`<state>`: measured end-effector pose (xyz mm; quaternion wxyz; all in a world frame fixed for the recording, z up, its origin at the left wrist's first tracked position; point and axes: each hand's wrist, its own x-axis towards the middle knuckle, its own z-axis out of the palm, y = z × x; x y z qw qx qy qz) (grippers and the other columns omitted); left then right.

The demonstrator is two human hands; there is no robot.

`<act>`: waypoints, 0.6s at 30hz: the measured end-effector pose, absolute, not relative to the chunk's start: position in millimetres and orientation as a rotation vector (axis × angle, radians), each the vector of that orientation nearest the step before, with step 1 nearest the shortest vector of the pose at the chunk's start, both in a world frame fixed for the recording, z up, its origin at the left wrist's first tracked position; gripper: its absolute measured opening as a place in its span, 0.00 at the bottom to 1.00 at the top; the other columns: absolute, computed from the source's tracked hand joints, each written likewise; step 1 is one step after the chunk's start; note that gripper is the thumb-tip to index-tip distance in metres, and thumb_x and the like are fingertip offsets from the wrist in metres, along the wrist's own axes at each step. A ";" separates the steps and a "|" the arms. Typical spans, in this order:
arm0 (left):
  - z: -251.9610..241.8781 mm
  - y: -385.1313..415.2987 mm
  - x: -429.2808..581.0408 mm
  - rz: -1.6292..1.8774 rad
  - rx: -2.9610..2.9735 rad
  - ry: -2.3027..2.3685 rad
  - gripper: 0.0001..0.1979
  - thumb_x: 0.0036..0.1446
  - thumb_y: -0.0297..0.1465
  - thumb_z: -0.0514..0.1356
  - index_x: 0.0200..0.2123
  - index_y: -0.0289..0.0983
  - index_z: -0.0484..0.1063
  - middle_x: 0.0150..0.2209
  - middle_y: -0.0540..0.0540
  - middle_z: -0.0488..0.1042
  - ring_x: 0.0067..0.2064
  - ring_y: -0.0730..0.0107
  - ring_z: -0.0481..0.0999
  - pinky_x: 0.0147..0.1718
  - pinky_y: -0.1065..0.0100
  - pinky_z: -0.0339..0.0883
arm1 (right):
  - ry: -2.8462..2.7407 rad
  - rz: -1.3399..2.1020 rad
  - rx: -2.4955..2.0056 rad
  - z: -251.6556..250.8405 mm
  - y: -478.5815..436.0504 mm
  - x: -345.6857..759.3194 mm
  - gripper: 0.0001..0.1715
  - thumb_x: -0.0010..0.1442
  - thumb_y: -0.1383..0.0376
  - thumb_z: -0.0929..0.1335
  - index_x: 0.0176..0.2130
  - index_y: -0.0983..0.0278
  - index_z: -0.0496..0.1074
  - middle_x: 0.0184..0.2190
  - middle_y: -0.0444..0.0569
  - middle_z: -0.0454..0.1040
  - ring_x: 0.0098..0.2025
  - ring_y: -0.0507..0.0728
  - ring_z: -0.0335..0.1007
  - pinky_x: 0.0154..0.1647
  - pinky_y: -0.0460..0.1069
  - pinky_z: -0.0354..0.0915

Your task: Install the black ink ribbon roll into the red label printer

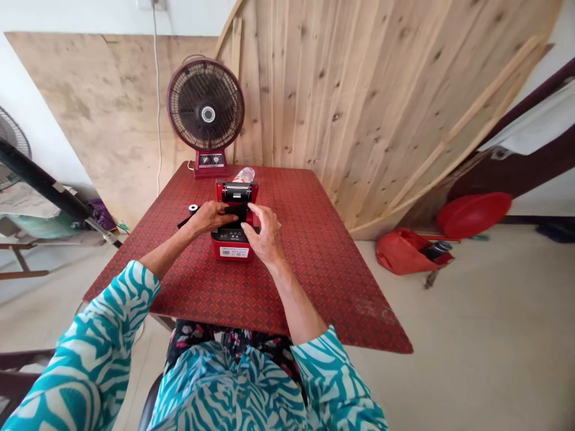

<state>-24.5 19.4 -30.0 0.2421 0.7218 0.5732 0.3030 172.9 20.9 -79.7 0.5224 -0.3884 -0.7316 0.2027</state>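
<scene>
A small red and black label printer (232,251) stands on the table with its lid (237,191) raised and its dark inside exposed. My left hand (210,216) reaches in from the left, thumb and forefinger apart over the opening. On the other side, my right hand (266,230) touches the printer's edge, its thumb and fingers spread. Whether either hand pinches some small part inside is hidden. Left of the printer, beside my left hand, is a small roll (193,208) with a white end and a dark centre. A black object beneath my left wrist is partly covered.
A dark red fan (206,114) stands at the back of the red patterned table (309,257). Behind the printer lies a clear plastic bottle (245,174). Wooden boards lean at the back; a red bag (398,251) and a red basin (474,214) are to the right.
</scene>
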 end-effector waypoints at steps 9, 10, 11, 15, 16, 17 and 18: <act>-33.0 13.2 -26.7 0.825 2.079 1.451 0.08 0.53 0.36 0.65 0.34 0.40 0.82 0.36 0.48 0.82 0.39 0.63 0.79 0.44 0.65 0.70 | -1.814 0.089 -0.864 -72.5 14.9 166.3 0.07 0.67 0.64 0.67 0.40 0.57 0.78 0.39 0.46 0.80 0.44 0.58 0.74 0.53 0.57 0.60; -32.6 10.2 -29.1 0.873 2.059 1.391 0.09 0.52 0.34 0.65 0.36 0.41 0.82 0.39 0.47 0.83 0.43 0.62 0.80 0.48 0.63 0.70 | -1.811 0.049 -0.841 -74.0 11.0 168.3 0.07 0.67 0.65 0.67 0.39 0.57 0.78 0.37 0.45 0.80 0.42 0.57 0.74 0.52 0.56 0.59; -32.6 6.6 -32.5 0.951 2.022 1.336 0.11 0.51 0.33 0.65 0.39 0.41 0.82 0.43 0.46 0.83 0.47 0.61 0.80 0.51 0.62 0.69 | -1.807 0.011 -0.813 -76.0 6.5 170.6 0.07 0.67 0.65 0.68 0.39 0.57 0.77 0.36 0.44 0.80 0.41 0.56 0.74 0.51 0.55 0.58; -42.6 -10.1 -49.7 1.424 1.619 1.416 0.17 0.52 0.37 0.66 0.45 0.39 0.81 0.45 0.43 0.82 0.45 0.61 0.80 0.48 0.62 0.72 | -1.827 -0.120 -0.692 -84.7 -12.7 179.2 0.06 0.67 0.66 0.68 0.38 0.59 0.76 0.35 0.43 0.80 0.39 0.54 0.74 0.51 0.53 0.58; -47.5 -13.2 -53.2 1.500 1.497 1.481 0.18 0.53 0.38 0.66 0.46 0.38 0.81 0.40 0.44 0.82 0.40 0.63 0.79 0.43 0.63 0.72 | -1.842 -0.146 -0.675 -86.4 -16.6 180.7 0.06 0.67 0.66 0.68 0.38 0.59 0.75 0.35 0.43 0.80 0.39 0.54 0.74 0.52 0.53 0.58; -53.0 -15.1 -55.5 1.543 1.398 1.531 0.19 0.53 0.39 0.66 0.46 0.37 0.80 0.35 0.46 0.81 0.35 0.65 0.78 0.38 0.65 0.72 | -1.860 -0.170 -0.668 -87.9 -19.9 182.0 0.05 0.67 0.66 0.68 0.38 0.59 0.75 0.35 0.43 0.80 0.39 0.54 0.74 0.52 0.54 0.58; -58.5 -15.9 -56.6 1.563 1.333 1.563 0.20 0.52 0.40 0.66 0.47 0.37 0.80 0.32 0.47 0.79 0.32 0.67 0.76 0.35 0.66 0.71 | -1.876 -0.194 -0.664 -89.2 -22.5 183.0 0.05 0.67 0.67 0.68 0.38 0.59 0.75 0.35 0.43 0.79 0.40 0.54 0.74 0.53 0.54 0.58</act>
